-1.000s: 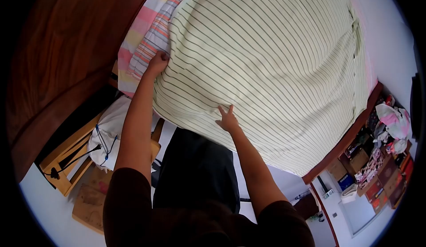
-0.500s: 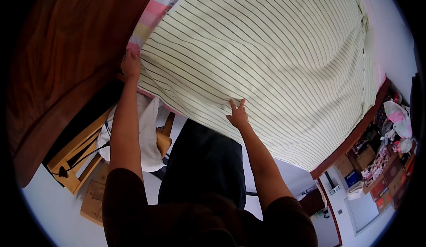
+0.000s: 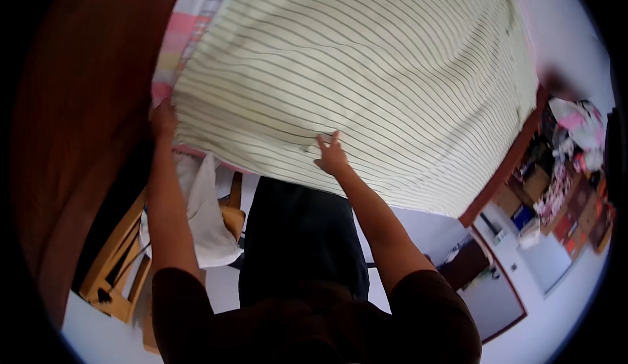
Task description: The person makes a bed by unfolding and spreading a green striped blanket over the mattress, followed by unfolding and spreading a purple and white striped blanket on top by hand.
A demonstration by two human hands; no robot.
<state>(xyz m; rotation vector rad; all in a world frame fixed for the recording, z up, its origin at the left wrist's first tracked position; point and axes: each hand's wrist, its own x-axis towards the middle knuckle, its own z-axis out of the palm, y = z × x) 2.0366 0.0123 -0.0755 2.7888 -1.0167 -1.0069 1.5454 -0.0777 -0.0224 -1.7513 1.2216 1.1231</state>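
A pale yellow-green bed sheet (image 3: 366, 96) with thin dark stripes covers most of the bed, with soft wrinkles across it. My left hand (image 3: 163, 121) is at the sheet's near left corner, fingers closed on the edge between the bed and the dark wooden headboard. Its fingertips are partly in shadow. My right hand (image 3: 332, 156) rests on top of the sheet near its front edge, with the fingers spread. Along the left side, a pink, yellow and white checked cloth (image 3: 175, 43) shows from under the striped sheet.
The dark wooden headboard (image 3: 85, 102) rises on the left. Below it stands a wooden chair (image 3: 124, 279) with a white cloth (image 3: 209, 226) over it. Boxes and clothes (image 3: 556, 181) are piled on the right, beyond the wooden bed frame (image 3: 504, 168).
The view has shifted, so the bed and both arms sit further left in it. My left hand stays at the corner, and my right hand stays spread on the sheet.
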